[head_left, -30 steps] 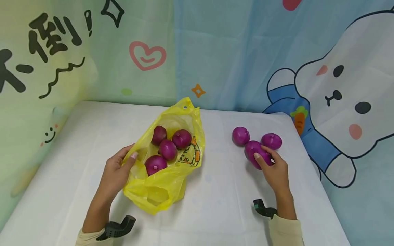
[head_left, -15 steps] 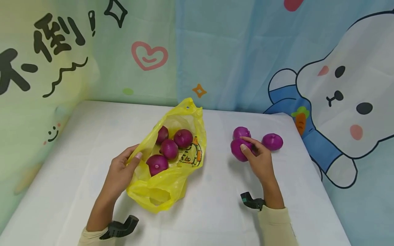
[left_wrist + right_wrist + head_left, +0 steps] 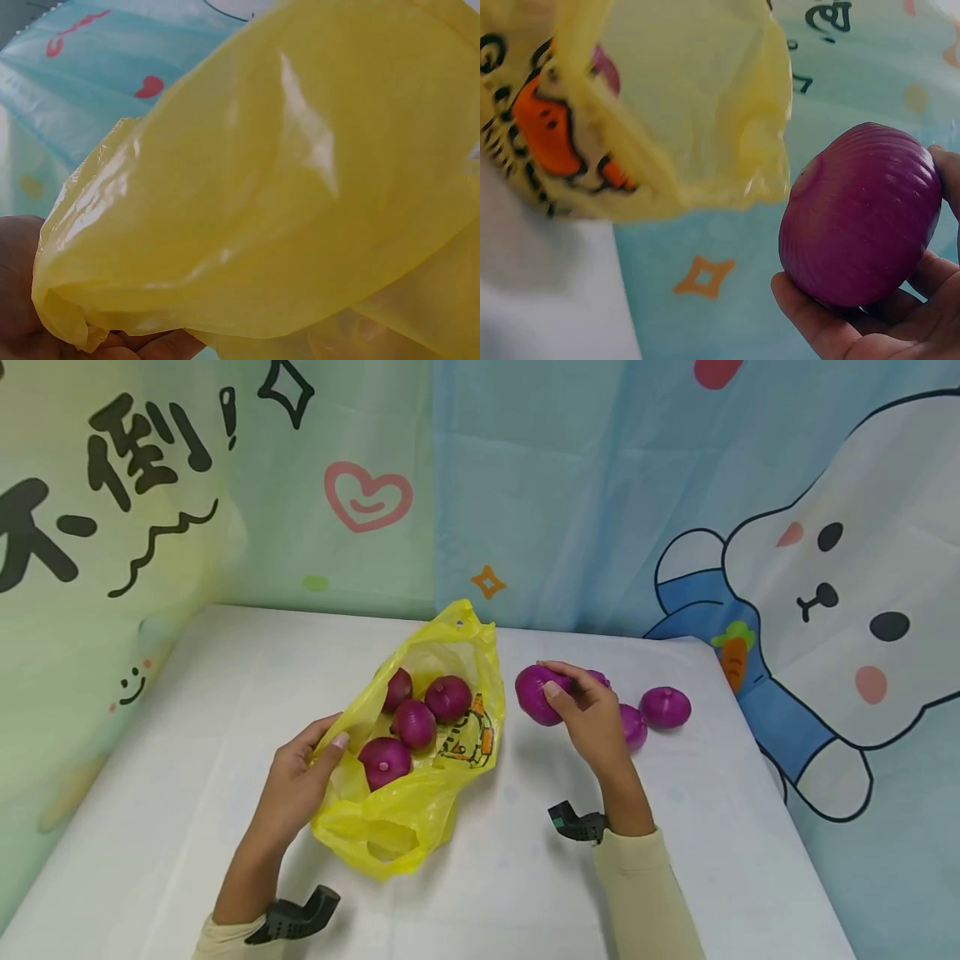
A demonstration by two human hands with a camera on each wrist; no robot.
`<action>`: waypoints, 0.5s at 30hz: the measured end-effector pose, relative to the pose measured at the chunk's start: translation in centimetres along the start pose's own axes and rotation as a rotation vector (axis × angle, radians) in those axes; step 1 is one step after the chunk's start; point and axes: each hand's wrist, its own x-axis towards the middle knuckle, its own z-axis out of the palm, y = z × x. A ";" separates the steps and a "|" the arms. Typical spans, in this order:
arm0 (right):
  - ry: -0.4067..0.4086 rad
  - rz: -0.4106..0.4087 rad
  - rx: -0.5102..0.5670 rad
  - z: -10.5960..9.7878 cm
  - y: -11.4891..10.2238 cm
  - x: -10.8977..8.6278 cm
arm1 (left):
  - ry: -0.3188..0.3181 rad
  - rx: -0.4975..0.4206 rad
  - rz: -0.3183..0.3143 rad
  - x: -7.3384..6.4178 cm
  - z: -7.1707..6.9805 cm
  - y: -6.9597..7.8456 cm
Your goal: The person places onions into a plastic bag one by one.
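A yellow plastic bag (image 3: 382,835) lies tilted with its mouth spread, and several red onions (image 3: 385,762) show inside. At its left rim my left hand (image 3: 296,781) pinches the plastic, thumb on the inner side; the left wrist view is mostly filled by the bag's film (image 3: 247,187). My right hand (image 3: 596,718) grips another red onion (image 3: 542,695) just right of the bag's mouth. In the right wrist view this purple, ridged onion (image 3: 862,217) sits between thumb and fingers, with the bag (image 3: 705,112) beside it.
On the white table (image 3: 510,877), to the right of the right hand, lie an onion (image 3: 665,707) in plain sight, a second onion (image 3: 634,727) partly covered by the hand, and a third mostly hidden behind it. A printed cloth (image 3: 525,485) hangs along the back.
My right hand has moved left with its onion, from among the loose onions to near the bag, uncovering another onion. The left hand keeps its hold on the bag.
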 end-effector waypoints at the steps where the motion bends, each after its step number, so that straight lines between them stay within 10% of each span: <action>1: -0.013 0.001 0.000 0.5 -0.9 0.1 | -0.006 0.007 -0.005 -0.2 0.1 0.9; 7: -0.105 0.013 0.050 2.6 -4.1 0.3 | -0.043 0.062 -0.058 -0.9 0.2 3.7; 15: -0.161 -0.009 0.049 4.4 -5.0 1.0 | -0.028 0.092 -0.087 -0.9 0.2 3.8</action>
